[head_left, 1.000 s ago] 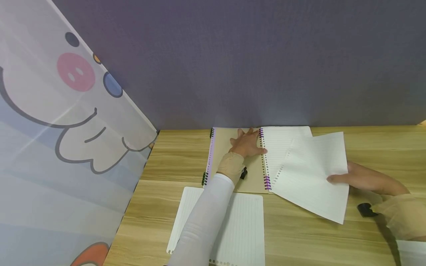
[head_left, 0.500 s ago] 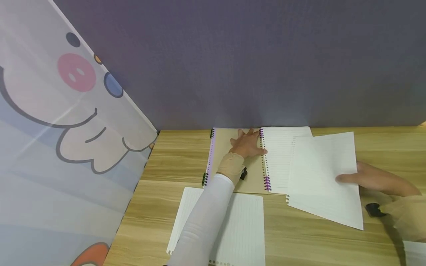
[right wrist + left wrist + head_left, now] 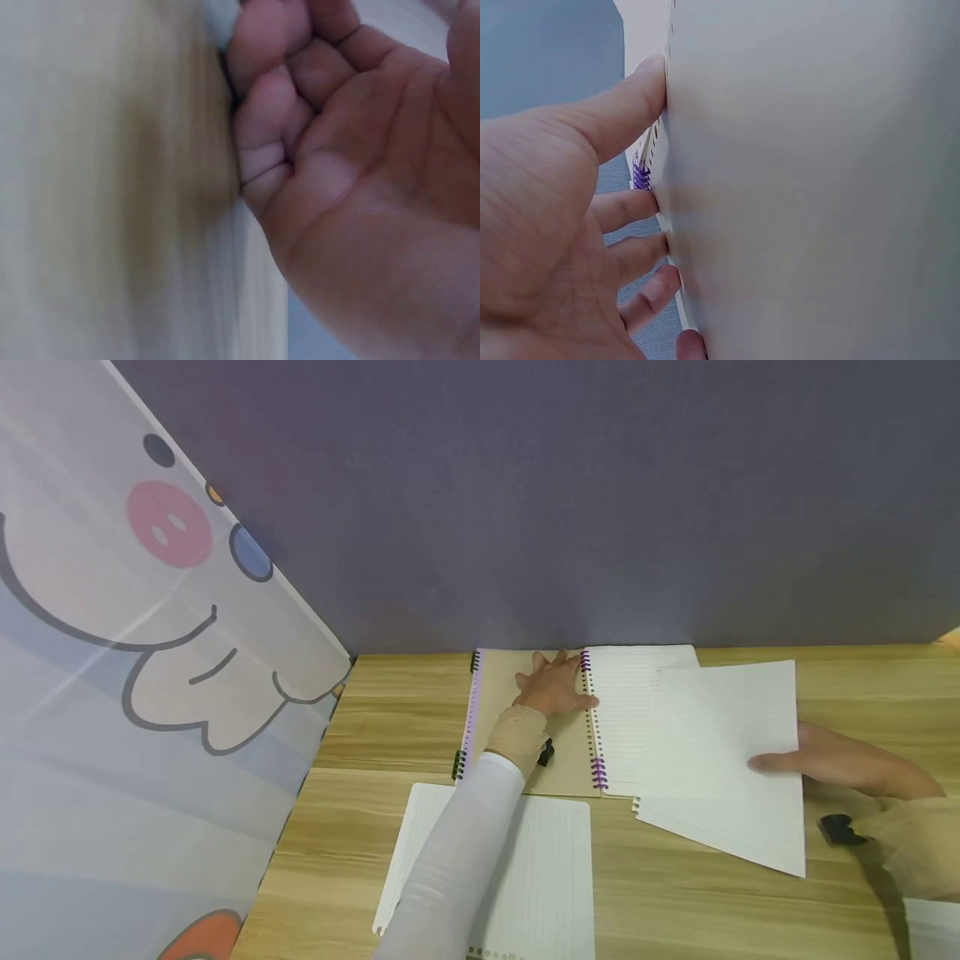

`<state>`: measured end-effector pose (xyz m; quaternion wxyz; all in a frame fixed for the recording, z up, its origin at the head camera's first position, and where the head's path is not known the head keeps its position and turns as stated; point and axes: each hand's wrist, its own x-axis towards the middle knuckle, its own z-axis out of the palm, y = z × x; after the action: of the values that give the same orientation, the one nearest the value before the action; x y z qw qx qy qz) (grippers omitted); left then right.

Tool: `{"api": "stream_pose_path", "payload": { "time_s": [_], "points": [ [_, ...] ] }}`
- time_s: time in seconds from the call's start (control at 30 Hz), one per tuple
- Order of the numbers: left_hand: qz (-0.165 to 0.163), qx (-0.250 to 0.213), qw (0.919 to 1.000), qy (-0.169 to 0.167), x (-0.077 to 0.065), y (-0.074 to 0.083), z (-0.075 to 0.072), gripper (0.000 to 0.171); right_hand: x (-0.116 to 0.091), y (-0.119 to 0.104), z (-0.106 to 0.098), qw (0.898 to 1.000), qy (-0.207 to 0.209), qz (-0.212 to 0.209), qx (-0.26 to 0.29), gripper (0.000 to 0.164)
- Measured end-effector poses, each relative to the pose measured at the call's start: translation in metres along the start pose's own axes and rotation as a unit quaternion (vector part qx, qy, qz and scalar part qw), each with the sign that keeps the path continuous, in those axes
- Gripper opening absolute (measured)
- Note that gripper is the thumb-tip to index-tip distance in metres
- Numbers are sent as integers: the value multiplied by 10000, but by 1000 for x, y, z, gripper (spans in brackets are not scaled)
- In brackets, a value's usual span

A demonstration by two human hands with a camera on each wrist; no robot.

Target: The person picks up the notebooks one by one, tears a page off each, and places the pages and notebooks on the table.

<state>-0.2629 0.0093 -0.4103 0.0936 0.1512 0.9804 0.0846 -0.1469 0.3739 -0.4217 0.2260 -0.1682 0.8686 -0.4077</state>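
Note:
A spiral notebook [image 3: 501, 710] lies spread out against the back wall, its tan left side facing up. My left hand [image 3: 553, 685] rests on that side with straight, spread fingers; its thumb reaches the purple rings [image 3: 598, 773]. In the left wrist view, the fingertips of the left hand [image 3: 562, 210] touch the tan surface beside the punched holes. To the right of the rings lies a lined page [image 3: 618, 718]. My right hand [image 3: 847, 762] pinches a loose lined sheet [image 3: 720, 743] by its right edge, thumb on top. That sheet partly covers the page. The right wrist view shows curled fingers [image 3: 274, 112].
Another loose lined sheet [image 3: 551, 860] lies at the front, partly under my left forearm [image 3: 450, 868]. The wooden table [image 3: 675, 893] ends at a dark grey wall [image 3: 525, 510] behind. A cartoon-printed panel [image 3: 75, 793] stands at the left.
My right hand has moved rightward with the loose sheet, drawing its punched edge away from the purple rings, then slightly back left. The left hand has stayed on the notebook.

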Motion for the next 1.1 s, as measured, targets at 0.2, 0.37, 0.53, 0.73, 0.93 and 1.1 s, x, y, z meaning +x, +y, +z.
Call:
{"api": "stream_pose_path", "payload": {
  "time_s": [0.2,0.37,0.53,0.73,0.93,1.1],
  "points": [
    [-6,-29,10000,-44,1,-1,0,87,0,-12,-10,9950,579,245,-775,57],
    [-7,-13,10000,-8,1,-3,0,87,-2,-37,-22,9860,1426,403,-769,56],
    [-46,-2,10000,15,2,-7,2,87,-13,-62,-29,9734,2041,323,-990,55],
    [-118,6,9999,-67,5,-14,3,88,-23,-94,-25,9603,2546,492,-1027,57],
    [-126,-50,9999,-1,8,-19,5,88,-25,-119,-10,9678,2302,492,-897,57],
    [14,-287,9996,-24,12,-22,5,87,-10,-135,14,9661,1964,-896,-1412,35]
  ]
}}
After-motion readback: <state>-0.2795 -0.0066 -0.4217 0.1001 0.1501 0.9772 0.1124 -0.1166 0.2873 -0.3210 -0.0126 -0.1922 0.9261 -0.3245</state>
